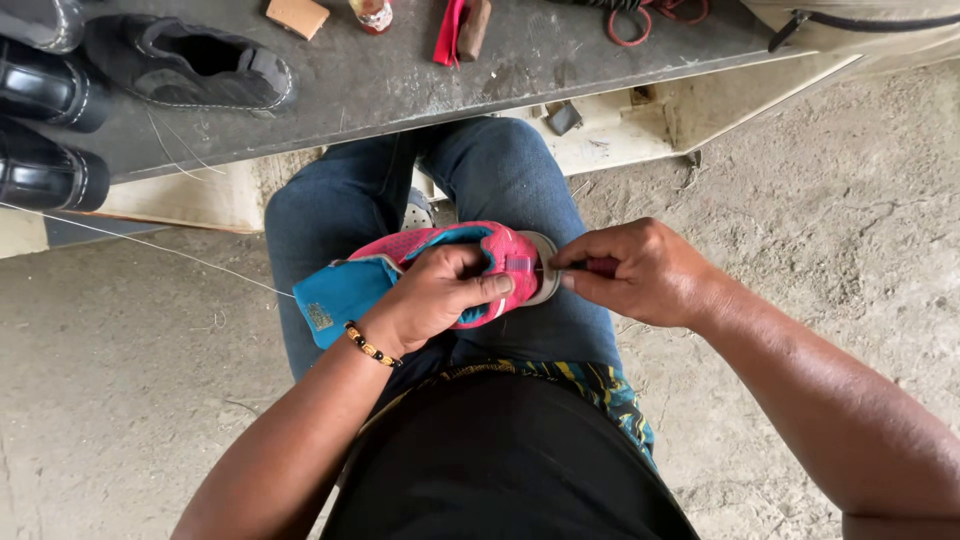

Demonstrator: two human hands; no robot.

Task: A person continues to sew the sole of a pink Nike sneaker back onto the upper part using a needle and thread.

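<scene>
- So, far left edge: two glossy black shoes (45, 135) on the grey bench top (400, 80), toes cut off by the frame.
- Just right of them, a dark suede shoe (185, 65) with pale stitching, lying on its side on the same bench.
- Thin white thread (150, 245) runs from the left edge across the concrete floor (100, 380) toward the middle of the frame.
- Centre: pink and blue child's sandal (420, 270) rests on the person's lap, over the jeans (340, 210).
- Left hand (440, 295) closed around the sandal's middle, thumb pressed across the pink upper; beaded bracelet (368, 345) on the wrist.
- The hand covers much of the sandal, so the strap area is partly hidden.
- Right hand (640, 270) closed in a pinch grip on a small dark-red-handled tool (595, 266), tip touching the sandal's white sole edge (545, 275). Tool end mostly hidden by fingers.
- Top centre on the bench: tan block (297, 15), small bottle (372, 14), red strip (450, 30) beside a brown wooden handle (474, 28).
- Top right: red looped cord (640, 20), then a beige bag with a zip (860, 25) in the corner.
</scene>
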